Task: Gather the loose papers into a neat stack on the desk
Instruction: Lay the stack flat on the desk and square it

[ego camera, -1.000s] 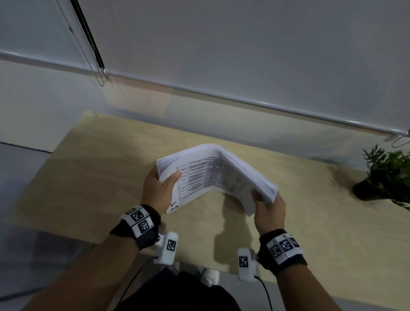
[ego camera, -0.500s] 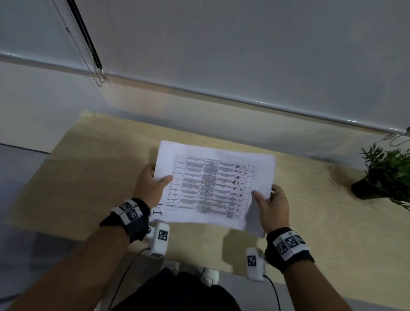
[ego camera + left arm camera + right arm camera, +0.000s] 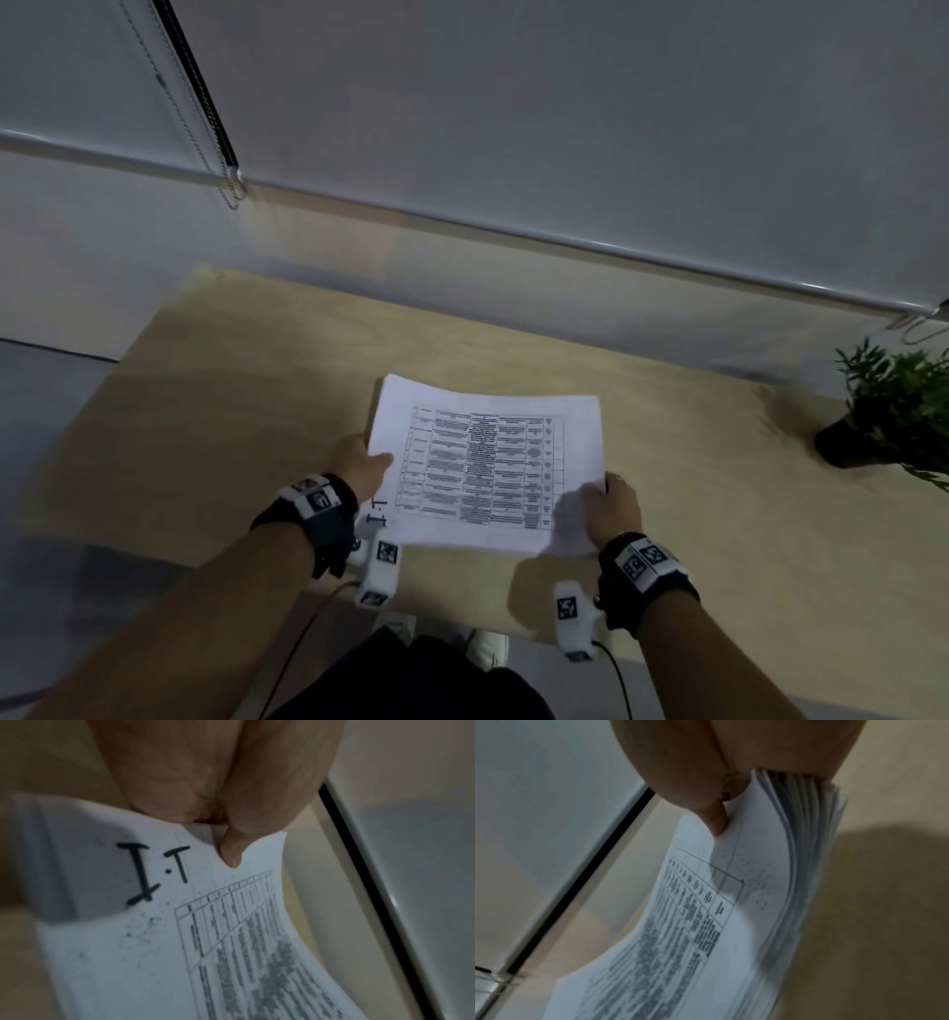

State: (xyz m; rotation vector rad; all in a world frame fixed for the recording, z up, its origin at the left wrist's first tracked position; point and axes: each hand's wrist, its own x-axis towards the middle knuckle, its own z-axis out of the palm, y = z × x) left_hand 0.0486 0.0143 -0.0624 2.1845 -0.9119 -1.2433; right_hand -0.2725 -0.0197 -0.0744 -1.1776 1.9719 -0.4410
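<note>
A thick stack of white papers [image 3: 488,462] with a printed table on its top sheet hangs flat just above the wooden desk [image 3: 231,411]. My left hand [image 3: 362,462] grips the stack's left edge, thumb on top beside a handwritten mark. My right hand [image 3: 611,506] grips the near right corner with its thumb on the top sheet. In the left wrist view the thumb [image 3: 231,850] presses on the stack of papers [image 3: 159,953]. The right wrist view shows the stack of papers [image 3: 731,912] fanned at its edge under my thumb [image 3: 716,821]. The fingers beneath are hidden.
A small potted plant [image 3: 893,411] in a dark pot stands at the desk's right side. A window blind with a bead chain [image 3: 205,128] hangs behind the desk. Bare wood lies left and right of the stack. The desk's near edge runs just under my wrists.
The stack was bent into a peak between my hands a second ago. It has since flattened out and come down toward the desk, with both hands keeping their hold.
</note>
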